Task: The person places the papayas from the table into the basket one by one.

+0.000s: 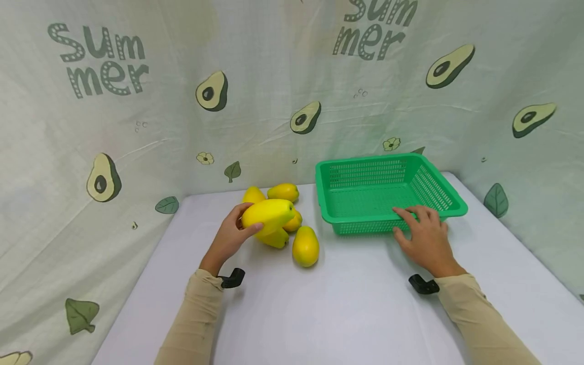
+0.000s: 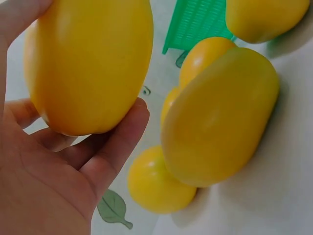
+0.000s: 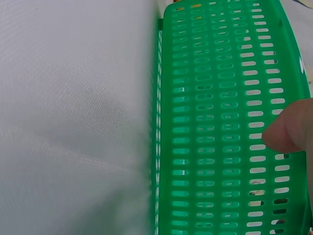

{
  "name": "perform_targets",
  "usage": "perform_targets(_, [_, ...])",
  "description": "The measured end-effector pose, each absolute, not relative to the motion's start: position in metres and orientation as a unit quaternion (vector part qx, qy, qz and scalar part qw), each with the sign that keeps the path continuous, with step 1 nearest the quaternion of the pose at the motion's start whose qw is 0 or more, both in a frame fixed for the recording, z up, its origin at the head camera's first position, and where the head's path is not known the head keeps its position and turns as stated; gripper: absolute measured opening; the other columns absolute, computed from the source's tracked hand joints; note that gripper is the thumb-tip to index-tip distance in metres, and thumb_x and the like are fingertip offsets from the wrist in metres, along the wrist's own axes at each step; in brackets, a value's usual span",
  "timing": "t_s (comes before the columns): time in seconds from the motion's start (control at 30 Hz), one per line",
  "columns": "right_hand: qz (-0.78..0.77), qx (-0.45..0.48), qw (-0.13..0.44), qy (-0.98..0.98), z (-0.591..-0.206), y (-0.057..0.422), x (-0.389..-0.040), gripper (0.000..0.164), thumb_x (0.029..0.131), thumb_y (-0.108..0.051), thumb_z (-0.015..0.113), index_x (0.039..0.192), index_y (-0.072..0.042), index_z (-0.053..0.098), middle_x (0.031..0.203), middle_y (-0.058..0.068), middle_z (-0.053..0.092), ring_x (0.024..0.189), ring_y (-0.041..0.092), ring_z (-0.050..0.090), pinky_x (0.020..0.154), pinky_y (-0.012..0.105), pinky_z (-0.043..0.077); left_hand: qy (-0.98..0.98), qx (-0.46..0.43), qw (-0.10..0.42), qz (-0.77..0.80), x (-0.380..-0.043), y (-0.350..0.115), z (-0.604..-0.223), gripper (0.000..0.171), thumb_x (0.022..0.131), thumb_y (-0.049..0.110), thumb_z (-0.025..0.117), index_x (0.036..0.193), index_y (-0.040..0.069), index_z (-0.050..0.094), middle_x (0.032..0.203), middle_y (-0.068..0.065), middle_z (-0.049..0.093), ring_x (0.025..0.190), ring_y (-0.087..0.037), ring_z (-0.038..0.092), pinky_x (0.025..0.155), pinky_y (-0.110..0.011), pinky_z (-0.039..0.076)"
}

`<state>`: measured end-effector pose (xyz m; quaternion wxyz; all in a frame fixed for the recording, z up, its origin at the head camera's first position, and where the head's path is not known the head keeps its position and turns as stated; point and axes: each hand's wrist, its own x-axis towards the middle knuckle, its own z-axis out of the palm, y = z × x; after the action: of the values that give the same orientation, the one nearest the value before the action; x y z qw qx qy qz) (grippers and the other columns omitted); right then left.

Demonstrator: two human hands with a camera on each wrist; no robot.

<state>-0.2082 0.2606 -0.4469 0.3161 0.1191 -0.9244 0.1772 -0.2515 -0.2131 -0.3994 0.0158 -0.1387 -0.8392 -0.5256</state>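
My left hand (image 1: pixel 231 230) grips a plump yellow papaya (image 1: pixel 268 213), thumb on one side and fingers on the other, held above a cluster of fruit. In the left wrist view, the held papaya (image 2: pixel 90 63) fills the upper left, and another large papaya (image 2: pixel 220 120) lies beyond the fingers. At the basket's front side, my right hand (image 1: pixel 426 241) pinches the rim of a green plastic basket (image 1: pixel 356 220), fingers over the edge. The right wrist view shows the thumb (image 3: pixel 288 129) against the slotted outer wall.
Several more yellow papayas lie on the white-covered table (image 1: pixel 319 314); one papaya (image 1: pixel 305 247) sits apart in front, and another papaya (image 1: pixel 283 192) lies at the back. A printed cloth (image 1: pixel 260 61) hangs behind the table.
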Motion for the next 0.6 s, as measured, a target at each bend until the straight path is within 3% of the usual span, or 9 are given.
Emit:
perform_targets(0.37, [0.187,0.107,0.310,-0.926,-0.447,0.260,-0.206,0.047,0.088,-0.019,0.073,0.133,-0.010,0.062,0.124,0.020,0.053,0.121,0.049,0.038,0.074,0.071,0.033,-0.850,-0.160,-0.010,-0.501,-0.266,-0.183,-0.387,0.086,0.081,0.061,0.075,0.149,0.019,0.043,0.141,-0.002,0.050,0.116,-0.028,0.057,0.099,-0.046,0.049])
perform_targets(0.6, [0.188,0.105,0.316,-0.924,-0.448,0.257,-0.209,0.046,0.089,-0.022,0.073,0.133,-0.011,0.063,0.125,0.019,0.054,0.121,0.048,0.038,0.074,0.069,0.033,-0.836,-0.177,-0.022,-0.518,-0.272,-0.165,-0.380,0.079,0.082,0.058,0.076,0.145,0.022,0.046,0.135,-0.001,0.052,0.112,-0.026,0.058,0.097,-0.043,0.050])
